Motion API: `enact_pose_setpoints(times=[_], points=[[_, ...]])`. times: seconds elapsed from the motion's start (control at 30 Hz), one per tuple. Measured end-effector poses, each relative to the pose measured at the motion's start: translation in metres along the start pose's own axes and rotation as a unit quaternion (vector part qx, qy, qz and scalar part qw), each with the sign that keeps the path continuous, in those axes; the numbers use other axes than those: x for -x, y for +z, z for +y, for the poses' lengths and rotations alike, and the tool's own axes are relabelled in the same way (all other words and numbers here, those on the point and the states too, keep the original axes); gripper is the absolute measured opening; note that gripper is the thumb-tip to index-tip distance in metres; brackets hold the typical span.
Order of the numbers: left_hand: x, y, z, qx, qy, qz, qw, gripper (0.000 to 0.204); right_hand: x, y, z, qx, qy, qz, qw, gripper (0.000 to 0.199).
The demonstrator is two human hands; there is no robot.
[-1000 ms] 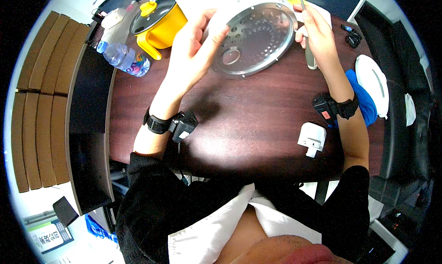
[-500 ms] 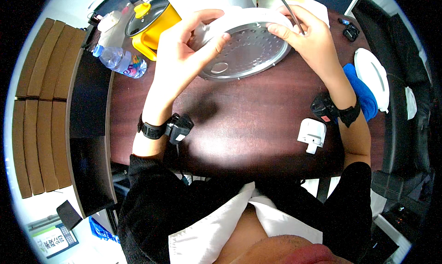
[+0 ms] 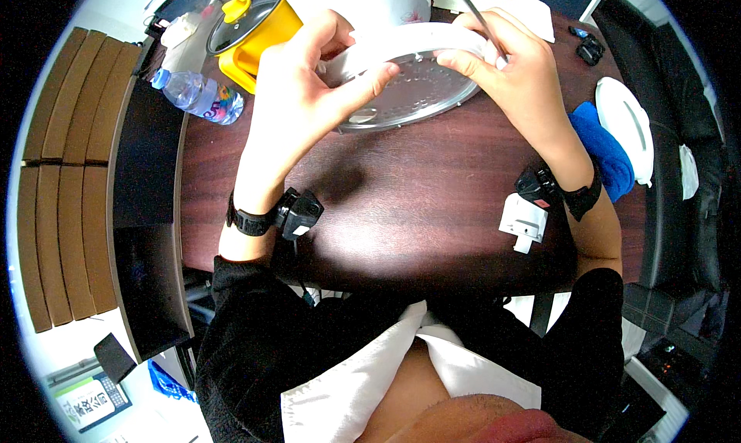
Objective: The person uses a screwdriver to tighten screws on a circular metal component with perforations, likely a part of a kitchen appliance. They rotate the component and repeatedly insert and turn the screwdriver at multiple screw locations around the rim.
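Above the far side of the table I hold a round lid-like piece (image 3: 423, 84) with a white rim and a shiny, dimpled inner plate, tilted so its underside shows in part. My left hand (image 3: 297, 88) grips its left side, thumb laid along the rim and fingers behind it. My right hand (image 3: 513, 72) pinches the right side of the rim. A thin dark stick-like tool (image 3: 477, 12) also rests in my right hand, pointing up and left; its exact kind is not clear. Behind the lid stands a white, tub-like container (image 3: 386, 1), partly hidden.
On the left are a yellow pot (image 3: 262, 30) with a glass lid and a water bottle (image 3: 197, 96). To the right lie a white bracket-like part (image 3: 523, 223), a blue cloth (image 3: 606, 153), a white oval piece (image 3: 624, 126) and a small black device (image 3: 590, 51).
The lid-like piece has tilted further, so less of its dimpled plate shows. Its white rim has dropped slightly, and both hands have shifted a little with it.
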State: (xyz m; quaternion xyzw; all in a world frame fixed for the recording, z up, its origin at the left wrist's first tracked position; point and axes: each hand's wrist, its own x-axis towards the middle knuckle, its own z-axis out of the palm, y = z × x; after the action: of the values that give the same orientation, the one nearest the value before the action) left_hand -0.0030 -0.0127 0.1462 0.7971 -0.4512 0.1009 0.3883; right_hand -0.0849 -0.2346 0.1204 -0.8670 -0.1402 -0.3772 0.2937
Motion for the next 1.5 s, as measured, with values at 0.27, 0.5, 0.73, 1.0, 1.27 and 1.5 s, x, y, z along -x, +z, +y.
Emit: enact_pose_setpoints(times=[0.27, 0.5, 0.73, 1.0, 1.27, 1.5], points=[[-0.001, 0.004, 0.000, 0.016, 0.033, 0.003, 0.999, 0.032, -0.004, -0.007, -0.019, 0.008, 0.017, -0.029, 0.999, 0.029], [-0.008, 0.007, -0.024, -0.017, 0.006, 0.090, 0.996, 0.032, 0.000, -0.017, -0.002, 0.112, -0.012, -0.130, 0.985, 0.027], [-0.005, 0.007, -0.016, -0.012, 0.012, 0.092, 0.996, 0.031, 0.003, -0.013, -0.010, 0.131, 0.014, -0.168, 0.977, 0.028], [-0.003, 0.012, -0.004, 0.001, 0.016, 0.075, 0.997, 0.030, 0.007, -0.011, -0.017, 0.140, 0.060, -0.186, 0.971, 0.029], [-0.002, 0.012, -0.008, 0.011, 0.008, 0.079, 0.997, 0.029, 0.008, -0.012, -0.021, 0.144, 0.073, -0.191, 0.968, 0.031], [-0.002, 0.016, -0.011, 0.021, 0.040, 0.087, 0.995, 0.028, 0.008, -0.013, -0.023, 0.139, 0.085, -0.202, 0.966, 0.031]])
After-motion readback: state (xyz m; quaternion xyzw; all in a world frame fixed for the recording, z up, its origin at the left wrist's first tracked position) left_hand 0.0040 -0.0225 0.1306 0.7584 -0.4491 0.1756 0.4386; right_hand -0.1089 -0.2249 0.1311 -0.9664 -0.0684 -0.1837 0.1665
